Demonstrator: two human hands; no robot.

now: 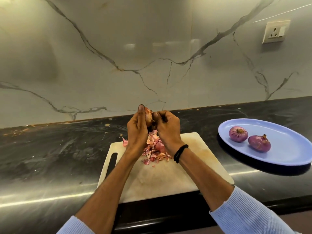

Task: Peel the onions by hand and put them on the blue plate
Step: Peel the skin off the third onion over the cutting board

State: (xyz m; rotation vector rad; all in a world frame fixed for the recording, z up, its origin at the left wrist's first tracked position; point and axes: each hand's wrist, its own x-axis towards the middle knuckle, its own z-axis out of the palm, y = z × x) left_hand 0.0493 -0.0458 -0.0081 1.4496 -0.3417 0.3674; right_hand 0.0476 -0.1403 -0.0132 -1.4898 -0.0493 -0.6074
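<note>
Head view: left hand grips an onion above the cutting board, right hand pinching it too. Two peeled onions sit on the blue plate.

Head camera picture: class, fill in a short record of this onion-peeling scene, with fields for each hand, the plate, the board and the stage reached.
left: left hand grips a round onion with papery brown skin, raised above the board
right: right hand pinches at that onion's skin
plate: oval blue plate holds two peeled purple onions
board: white rectangular cutting board carries a heap of pink onion peels
stage: held onion not yet on the plate
</note>
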